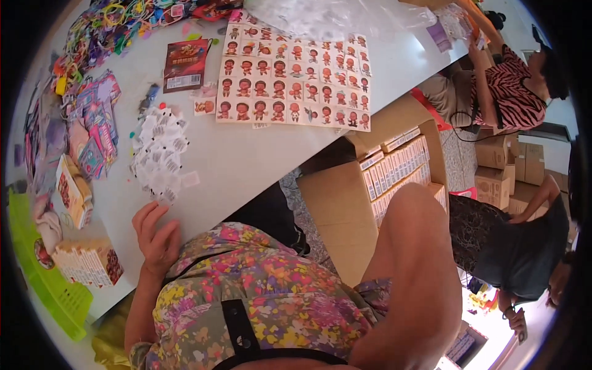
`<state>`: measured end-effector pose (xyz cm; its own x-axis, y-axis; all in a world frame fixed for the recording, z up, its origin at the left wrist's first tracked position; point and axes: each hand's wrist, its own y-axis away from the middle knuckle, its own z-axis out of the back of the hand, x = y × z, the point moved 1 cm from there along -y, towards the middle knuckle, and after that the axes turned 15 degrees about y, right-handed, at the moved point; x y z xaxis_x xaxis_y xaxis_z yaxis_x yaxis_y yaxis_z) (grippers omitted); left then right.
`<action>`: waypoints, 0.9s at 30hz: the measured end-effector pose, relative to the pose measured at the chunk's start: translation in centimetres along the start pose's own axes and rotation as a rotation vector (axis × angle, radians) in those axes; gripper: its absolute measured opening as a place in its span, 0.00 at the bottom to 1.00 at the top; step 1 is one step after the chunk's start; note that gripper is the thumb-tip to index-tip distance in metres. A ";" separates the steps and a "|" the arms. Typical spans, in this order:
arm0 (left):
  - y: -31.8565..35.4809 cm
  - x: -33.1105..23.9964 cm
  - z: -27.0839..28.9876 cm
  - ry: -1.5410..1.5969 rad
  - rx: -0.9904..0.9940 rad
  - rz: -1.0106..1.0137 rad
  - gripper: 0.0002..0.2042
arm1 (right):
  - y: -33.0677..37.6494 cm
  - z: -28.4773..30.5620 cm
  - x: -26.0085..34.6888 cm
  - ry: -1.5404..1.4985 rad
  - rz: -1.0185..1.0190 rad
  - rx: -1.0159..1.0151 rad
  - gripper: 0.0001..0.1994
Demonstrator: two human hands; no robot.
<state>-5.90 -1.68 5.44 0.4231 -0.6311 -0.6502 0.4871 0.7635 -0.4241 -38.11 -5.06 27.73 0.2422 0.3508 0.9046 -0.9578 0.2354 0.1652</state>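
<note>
My left hand (156, 237) rests at the near edge of the table, fingers loosely bent and apart, with nothing seen in it. Just beyond its fingertips lies a heap of small white tags (161, 148) with dark printing. My bent right arm (419, 259) rises at the lower right, its elbow over an open carton (333, 216). The right hand itself does not show. Rows of small orange-and-white boxes (394, 166) stand packed inside that carton. Left of my left hand stands a stack of similar boxes (89, 262), and more small boxes (74, 191) lie beyond it.
A sheet of printed cartoon figures (296, 80) covers the table's middle, near a red packet (185, 65) and clear plastic (345, 18). Colourful cords (117, 24), pink-purple packets (92, 123) and a green basket (43, 265) line the left. Two people and stacked cartons (493, 166) are at right.
</note>
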 end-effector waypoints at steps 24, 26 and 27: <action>-0.7 2.4 9.2 -0.383 -0.317 0.236 0.17 | -7.9 -3.2 -2.3 0.403 0.607 -0.321 0.05; -2.2 5.4 13.5 -0.669 -0.271 0.529 0.22 | -10.0 -3.5 -4.3 0.426 0.420 -0.442 0.09; -1.2 6.1 15.4 -0.856 -0.235 0.796 0.27 | -11.7 -3.9 -6.3 0.423 0.381 -0.465 0.12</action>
<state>7.83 -8.57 11.72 0.9585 0.2133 -0.1890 -0.2577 0.9320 -0.2550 -27.82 -6.52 18.62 0.0349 0.7827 0.6215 -0.8453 0.3548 -0.3994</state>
